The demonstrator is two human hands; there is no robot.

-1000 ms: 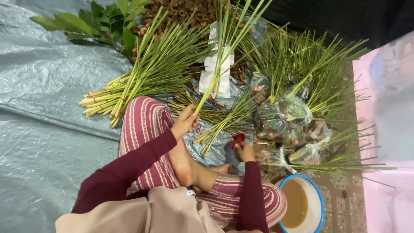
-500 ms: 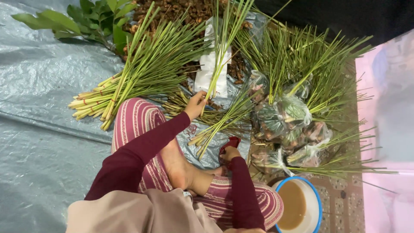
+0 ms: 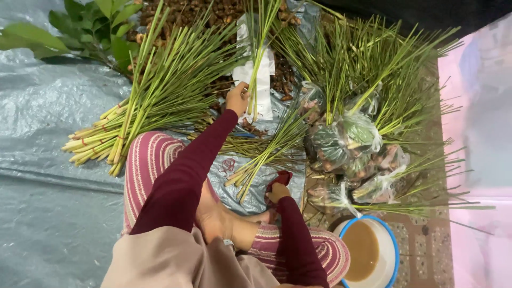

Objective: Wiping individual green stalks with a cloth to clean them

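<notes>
1. From my remote feed I saw the left hand (image 3: 237,99) stretched out toward twelve o'clock, its fingers wrapped round the lower end of a single long green lemongrass stalk (image 3: 260,58).
2. That stalk ran up and away over a white plastic bag (image 3: 262,85) lying on a heap of small brown roots (image 3: 186,13).
3. The right hand (image 3: 278,192) sat near the folded bare foot (image 3: 224,224), clenched on a small dark red item (image 3: 281,177); I could not tell what it was.
4. Just at ten o'clock of the right hand lay a small loose bunch of pale-ended stalks (image 3: 258,162) on the grey plastic tarpaulin (image 3: 48,213).
5. At nine o'clock of the left hand lay a large tied bundle of lemongrass (image 3: 138,114), beside the striped pink trouser knee (image 3: 146,160).
6. At three o'clock lay clear plastic bags of greenery (image 3: 341,141).
7. At five o'clock of the right hand stood a blue-rimmed white bowl of brown liquid (image 3: 392,250).
</notes>
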